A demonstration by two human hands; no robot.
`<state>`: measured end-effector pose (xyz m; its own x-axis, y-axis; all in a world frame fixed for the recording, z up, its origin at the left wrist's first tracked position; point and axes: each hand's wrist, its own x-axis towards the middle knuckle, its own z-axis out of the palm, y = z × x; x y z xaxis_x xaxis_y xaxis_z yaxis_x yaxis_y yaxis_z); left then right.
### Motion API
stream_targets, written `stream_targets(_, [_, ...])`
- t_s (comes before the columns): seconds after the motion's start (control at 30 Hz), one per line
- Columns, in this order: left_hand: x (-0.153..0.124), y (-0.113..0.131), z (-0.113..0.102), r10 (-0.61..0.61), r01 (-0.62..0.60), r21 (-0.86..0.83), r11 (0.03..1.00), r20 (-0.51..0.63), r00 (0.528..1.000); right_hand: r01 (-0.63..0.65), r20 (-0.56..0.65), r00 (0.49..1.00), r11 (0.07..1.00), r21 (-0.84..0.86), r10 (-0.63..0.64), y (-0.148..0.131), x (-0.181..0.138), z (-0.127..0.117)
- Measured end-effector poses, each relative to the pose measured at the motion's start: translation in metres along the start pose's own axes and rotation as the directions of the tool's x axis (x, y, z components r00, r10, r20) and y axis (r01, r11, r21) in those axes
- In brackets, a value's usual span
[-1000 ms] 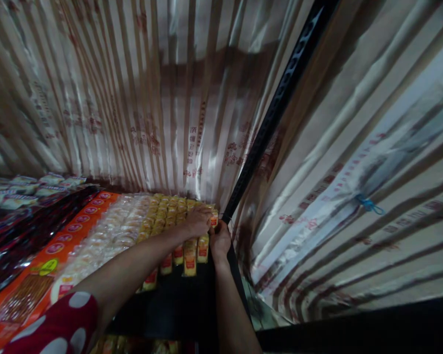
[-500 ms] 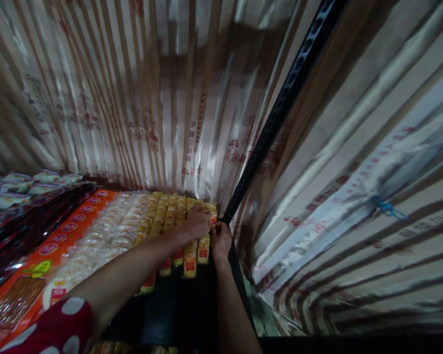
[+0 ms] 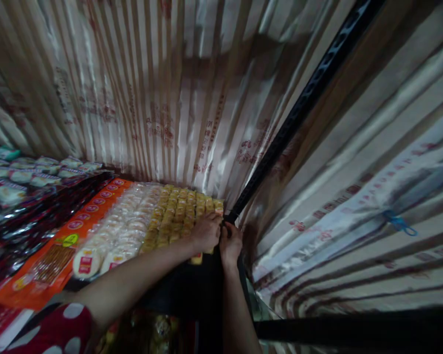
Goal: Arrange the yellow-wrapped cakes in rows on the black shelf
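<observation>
My left hand [image 3: 206, 233] reaches across to the back right corner of the dark shelf [image 3: 180, 292], with fingers curled together. Close beside it, my right hand [image 3: 231, 244] is pinched, thumb and fingers meeting near the foot of the black perforated post [image 3: 271, 152]. Whatever lies between the fingers is too small and dim to make out. Rows of small yellow-wrapped snack packets [image 3: 177, 211] stand under and beyond my left hand. My left forearm covers some of the front packets.
Left of the yellow packets lie clear-wrapped round white crackers [image 3: 120, 228], a long orange snack pack [image 3: 72, 236], dark red shiny packets [image 3: 33, 226] and white packets [image 3: 40, 174]. Striped plastic sheeting [image 3: 192, 98] hangs behind; a blue tie [image 3: 400, 223] hangs at right.
The view has shifted, so the shelf and goods sit further right. My hands stay together by the post; my left hand has come slightly lower, nearer the right one.
</observation>
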<state>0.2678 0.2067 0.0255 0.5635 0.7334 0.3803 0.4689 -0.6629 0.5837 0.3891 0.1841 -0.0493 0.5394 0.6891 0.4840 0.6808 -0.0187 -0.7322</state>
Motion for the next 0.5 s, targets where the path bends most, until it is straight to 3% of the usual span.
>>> stream_targets(0.2, [-0.117,0.038,-0.002,-0.020,0.028,-0.211,0.977,0.043,0.999,-0.047,0.095,0.995,0.998,0.042,0.042,-0.043,-0.071,-0.048])
stream_targets(0.37, [-0.229,0.032,-0.002,-0.168,0.191,-0.318,0.929,0.097,0.981,0.042,0.251,0.967,0.998,0.049,-0.053,-0.074,-0.160,-0.064])
stream_targets(0.5, [-0.305,0.019,-0.011,-0.267,0.295,-0.222,0.929,0.147,0.952,0.083,0.452,0.880,0.984,0.160,-0.148,-0.080,-0.240,-0.055])
